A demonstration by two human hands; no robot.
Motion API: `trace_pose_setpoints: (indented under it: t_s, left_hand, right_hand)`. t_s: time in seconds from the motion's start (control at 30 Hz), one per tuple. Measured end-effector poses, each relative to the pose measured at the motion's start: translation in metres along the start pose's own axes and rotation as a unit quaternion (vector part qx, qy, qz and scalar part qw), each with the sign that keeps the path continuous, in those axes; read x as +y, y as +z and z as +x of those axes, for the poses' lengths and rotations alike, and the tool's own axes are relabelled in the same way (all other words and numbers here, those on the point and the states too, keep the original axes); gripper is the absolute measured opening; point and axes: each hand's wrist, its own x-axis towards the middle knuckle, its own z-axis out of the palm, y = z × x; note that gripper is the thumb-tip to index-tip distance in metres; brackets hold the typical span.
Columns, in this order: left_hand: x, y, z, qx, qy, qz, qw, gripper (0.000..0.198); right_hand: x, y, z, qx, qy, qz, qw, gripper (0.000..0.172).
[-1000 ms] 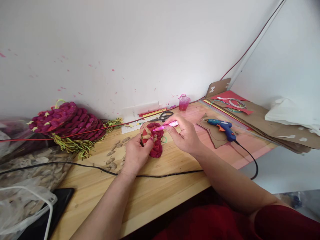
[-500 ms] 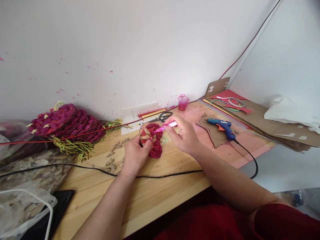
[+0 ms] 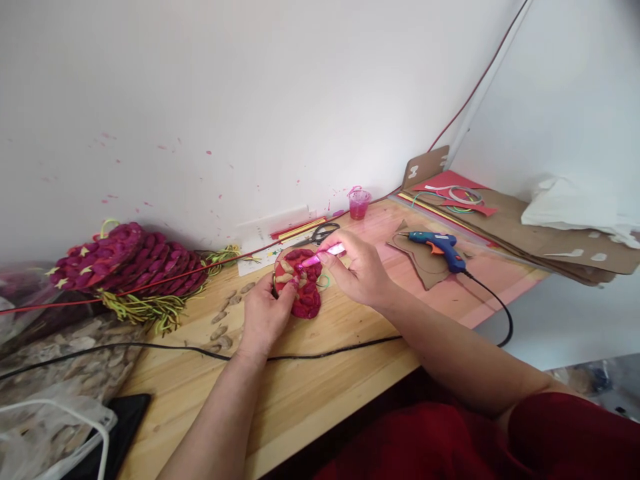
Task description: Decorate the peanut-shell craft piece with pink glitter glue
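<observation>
My left hand (image 3: 266, 312) grips the left edge of a gourd-shaped craft piece (image 3: 306, 305), thumb on top. Peanut shells cover its face, many painted magenta-red and a few on the left still tan. Between the thumb and fingers of my right hand (image 3: 364, 272) is a paintbrush (image 3: 327, 255) with a pink and white handle. Its magenta tip touches the shells near the piece's middle. A green loop of cord (image 3: 324, 281) shows at the piece's right side. Black-handled scissors (image 3: 325, 232) lie just behind it.
A cup of magenta paint (image 3: 359, 203) stands by the wall. To the right, a blue glue gun (image 3: 440, 245) rests on cardboard (image 3: 425, 268). Loose peanut shells (image 3: 219, 331), a stack of painted pieces (image 3: 130, 257) and a bag of shells (image 3: 90, 353) are left. A black cable (image 3: 320, 355) crosses the front.
The brush tip has moved slightly down and left across the shells. My left hand keeps its hold on the piece. The whole view has shifted a little.
</observation>
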Motion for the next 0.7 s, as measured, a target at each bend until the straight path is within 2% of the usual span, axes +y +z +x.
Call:
trace_pose_setpoints:
  t_s: [0.1,0.3,0.57,0.7]
  left_hand:
    - [0.0036,0.0001,-0.0007,0.002,0.003,0.004,1.000,0.039]
    - [0.0070,0.0003,-0.0023,0.013,-0.004,0.007,1.000,0.034]
    - [0.0082,0.0000,-0.0020,0.016,-0.011,0.021,1.000,0.035]
    - [0.0099,-0.0006,-0.0026,0.013,-0.007,0.020,1.000,0.034]
  right_hand:
    - [-0.0002,0.0018,-0.0005,-0.021,-0.037,0.011,0.999,0.008]
    - [-0.0017,0.0037,-0.0025,-0.064,-0.080,-0.033,0.994,0.008]
    - [-0.0022,0.0017,-0.0012,-0.067,-0.106,-0.039,0.991,0.009]
    - [-0.0020,0.0019,-0.0015,-0.067,-0.098,-0.038,0.992,0.010]
